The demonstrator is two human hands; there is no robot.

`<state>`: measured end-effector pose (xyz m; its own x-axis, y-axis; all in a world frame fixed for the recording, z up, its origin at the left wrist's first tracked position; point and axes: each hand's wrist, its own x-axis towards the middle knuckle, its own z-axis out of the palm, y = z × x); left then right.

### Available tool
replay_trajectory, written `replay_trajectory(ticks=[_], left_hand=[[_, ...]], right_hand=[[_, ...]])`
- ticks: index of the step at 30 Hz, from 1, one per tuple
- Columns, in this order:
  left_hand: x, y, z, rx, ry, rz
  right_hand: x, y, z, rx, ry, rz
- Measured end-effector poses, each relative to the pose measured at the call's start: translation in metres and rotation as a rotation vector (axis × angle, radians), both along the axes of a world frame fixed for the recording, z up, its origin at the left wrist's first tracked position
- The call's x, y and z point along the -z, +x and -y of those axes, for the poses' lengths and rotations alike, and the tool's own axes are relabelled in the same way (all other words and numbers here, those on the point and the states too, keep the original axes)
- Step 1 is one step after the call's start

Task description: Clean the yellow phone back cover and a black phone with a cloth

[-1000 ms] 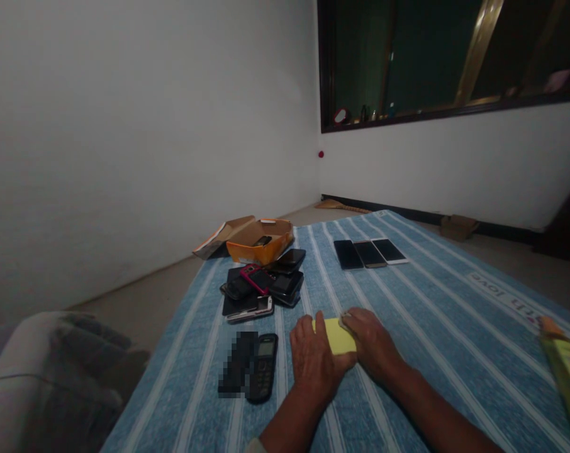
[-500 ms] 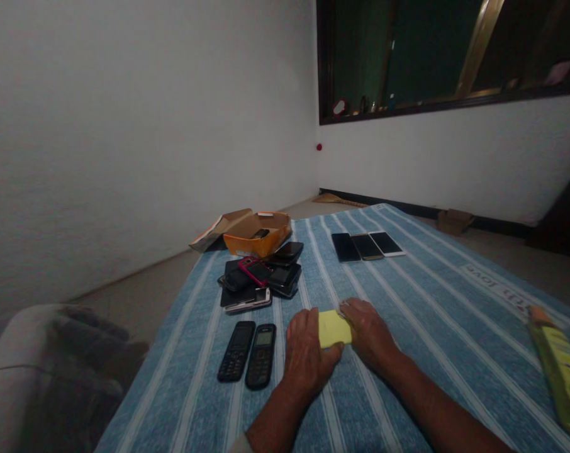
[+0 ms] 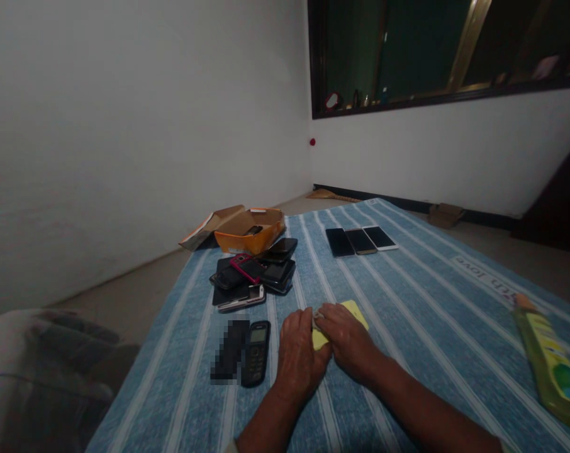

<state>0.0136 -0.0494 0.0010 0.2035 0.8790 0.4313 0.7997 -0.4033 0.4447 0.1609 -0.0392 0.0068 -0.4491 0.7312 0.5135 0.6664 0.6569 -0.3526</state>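
Note:
A flat yellow piece (image 3: 355, 314) lies on the blue striped cloth under my hands. My left hand (image 3: 298, 349) is closed on its left edge, thumb along the near side. Across its middle rests my right hand (image 3: 346, 340), fingers bent round a small greyish thing (image 3: 318, 316) too small to name. Left of my hands are a black keypad phone (image 3: 255, 353) and a dark item (image 3: 231, 350) blurred by pixels. Farther back sits a pile of phones (image 3: 254, 277), one with a pink frame.
An open orange box (image 3: 250, 242) stands behind the pile. Three smartphones (image 3: 360, 241) lie side by side farther back. A bottle of yellow-green liquid (image 3: 549, 365) lies at the right on the striped cloth (image 3: 417, 327).
My right hand has moved left across the yellow piece, towards my left hand, with the small greyish thing. The piece's right end now shows beyond it. The whole view has shifted slightly.

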Motion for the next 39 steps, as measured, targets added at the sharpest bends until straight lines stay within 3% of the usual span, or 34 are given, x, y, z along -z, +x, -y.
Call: replay_trajectory(ticks=[4, 7, 13, 16, 18, 25, 34, 39], left_hand=[[-0.003, 0.002, 0.002, -0.034, -0.021, -0.020], [-0.005, 0.002, 0.003, -0.039, -0.014, -0.032], [-0.003, 0.001, 0.003, -0.023, 0.042, -0.088], [-0.003, 0.004, 0.004, -0.078, 0.065, -0.114], [-0.004, 0.008, 0.005, -0.128, 0.068, -0.134], [-0.011, 0.015, 0.007, -0.183, 0.040, -0.173], [-0.009, 0.013, 0.007, -0.169, 0.031, -0.135], [-0.015, 0.009, 0.007, -0.120, -0.035, -0.095]], right_hand=[[0.002, 0.009, -0.005, 0.215, -0.006, 0.020], [0.002, 0.015, -0.007, 0.290, -0.029, 0.035], [0.004, 0.007, -0.002, 0.107, 0.026, -0.014], [0.005, 0.002, 0.000, 0.012, 0.040, -0.050], [0.005, 0.003, -0.001, 0.025, 0.041, -0.045], [0.009, 0.025, -0.012, 0.277, -0.007, -0.012], [0.016, 0.011, -0.005, 0.053, 0.082, -0.048], [0.012, 0.021, -0.012, 0.177, 0.039, -0.029]])
